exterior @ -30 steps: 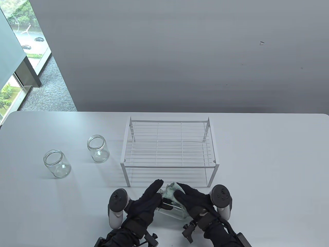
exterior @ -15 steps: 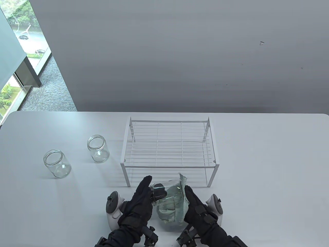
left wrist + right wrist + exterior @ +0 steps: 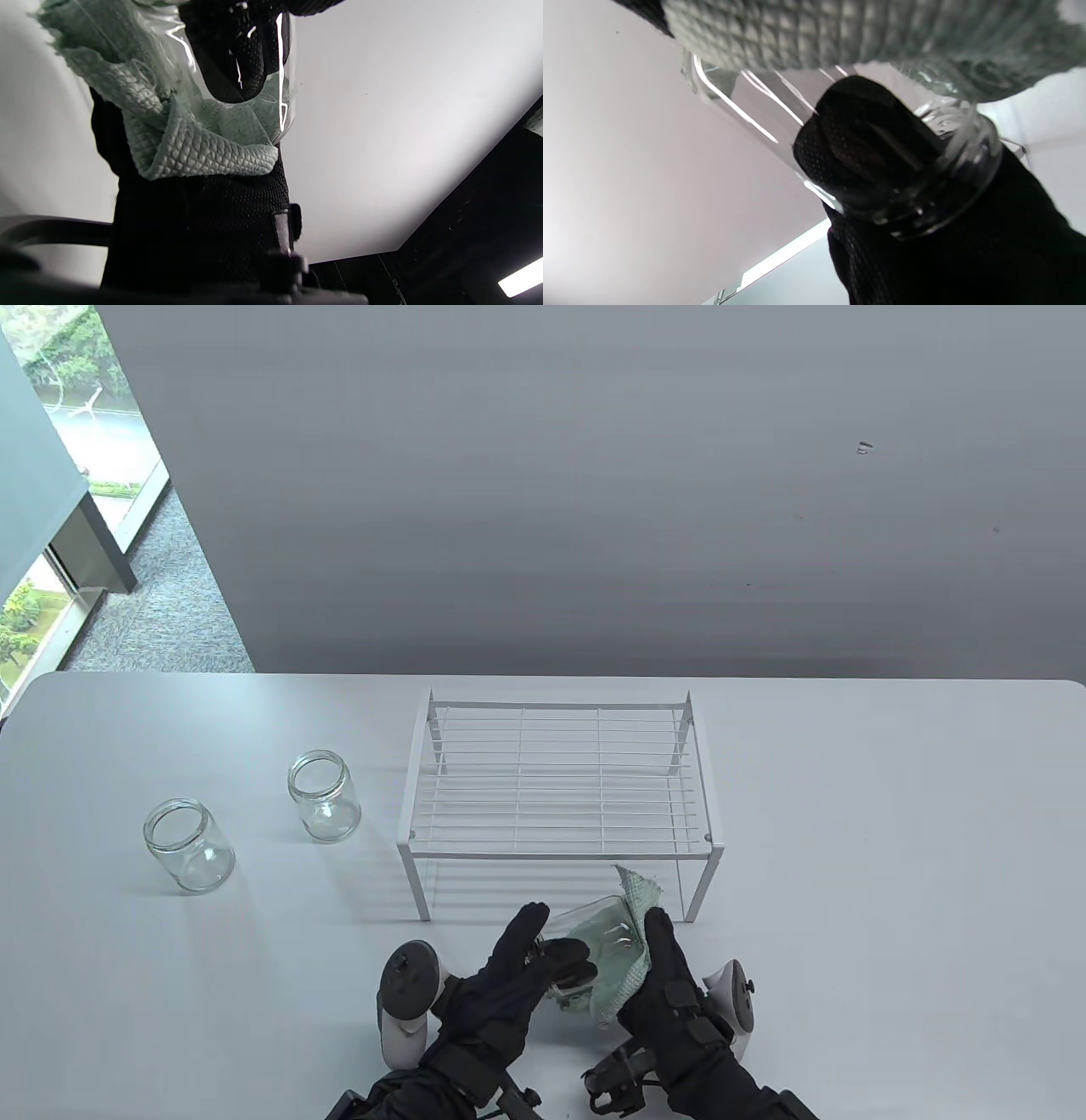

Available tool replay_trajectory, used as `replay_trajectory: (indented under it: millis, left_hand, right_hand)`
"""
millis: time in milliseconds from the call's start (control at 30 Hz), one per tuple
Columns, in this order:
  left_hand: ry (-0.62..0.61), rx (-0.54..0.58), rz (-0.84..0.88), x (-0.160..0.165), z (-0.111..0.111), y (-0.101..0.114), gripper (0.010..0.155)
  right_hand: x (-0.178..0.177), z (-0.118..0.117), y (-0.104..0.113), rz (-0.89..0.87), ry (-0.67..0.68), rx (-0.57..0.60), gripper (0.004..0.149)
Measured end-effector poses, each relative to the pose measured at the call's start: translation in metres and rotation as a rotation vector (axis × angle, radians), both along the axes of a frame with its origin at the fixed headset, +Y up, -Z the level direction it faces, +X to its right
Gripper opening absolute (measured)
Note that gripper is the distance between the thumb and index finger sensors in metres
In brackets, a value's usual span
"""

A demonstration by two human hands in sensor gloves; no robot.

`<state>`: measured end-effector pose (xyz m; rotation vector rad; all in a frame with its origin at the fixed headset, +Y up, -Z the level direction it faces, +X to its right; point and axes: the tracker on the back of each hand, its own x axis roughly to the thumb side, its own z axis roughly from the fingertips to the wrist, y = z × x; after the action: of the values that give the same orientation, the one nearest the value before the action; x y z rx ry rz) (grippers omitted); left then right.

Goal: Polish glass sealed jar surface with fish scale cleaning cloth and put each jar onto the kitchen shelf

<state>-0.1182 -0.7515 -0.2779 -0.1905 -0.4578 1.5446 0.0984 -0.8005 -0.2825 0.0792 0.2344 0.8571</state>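
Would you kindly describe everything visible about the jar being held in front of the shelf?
The held jar is clear glass, lidless, with a threaded neck. It is held off the table, tilted on its side, mouth toward the left hand, whose finger reaches inside through the mouth. The right hand presses the pale green, scale-textured cloth against its outer wall. It sits just in front of the white wire shelf.

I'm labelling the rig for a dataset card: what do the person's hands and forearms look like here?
Both the left hand and right hand wear black mesh-textured gloves running into black sleeves. A tracker is strapped behind each hand: a grey-white handle topped by a dark round face, the right tracker showing small buttons, the left tracker a small stick. Black brackets with knobs sit at the wrists.
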Motion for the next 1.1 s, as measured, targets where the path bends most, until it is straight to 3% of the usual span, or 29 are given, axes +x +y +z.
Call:
replay_trajectory:
  millis: [200,400,567,667,833,933,1100]
  left_hand:
    - [0.039,-0.004,0.0,-0.003,0.0,-0.002,0.064]
    - [-0.038,0.016,-0.04,0.007,0.001,-0.002,0.066]
    - [-0.009,0.047,-0.075,0.007,0.002,0.0,0.066]
    - [0.004,0.033,-0.074,0.006,0.002,0.0,0.066]
    - [0.034,-0.031,-0.033,0.001,0.001,-0.005,0.064]
    - [0.03,-0.092,0.015,-0.001,0.0,-0.009,0.064]
    - [0.024,-0.208,0.131,-0.008,-0.003,-0.014,0.064]
  right_hand:
    - [-0.01,0.002,0.002,0.112,0.068,0.084,0.094]
    - [-0.018,0.002,0.0,0.244,0.189,0.113,0.094]
    - [-0.024,0.003,-0.002,0.247,0.272,0.112,0.095]
    - [-0.021,0.002,-0.001,0.27,0.229,0.116,0.094]
    - [-0.004,-0.003,0.002,0.334,-0.033,0.137,0.089]
    - [0.007,-0.008,0.014,0.539,-0.173,0.298,0.078]
    - [0.006,-0.007,0.039,1.027,-0.171,0.772,0.073]
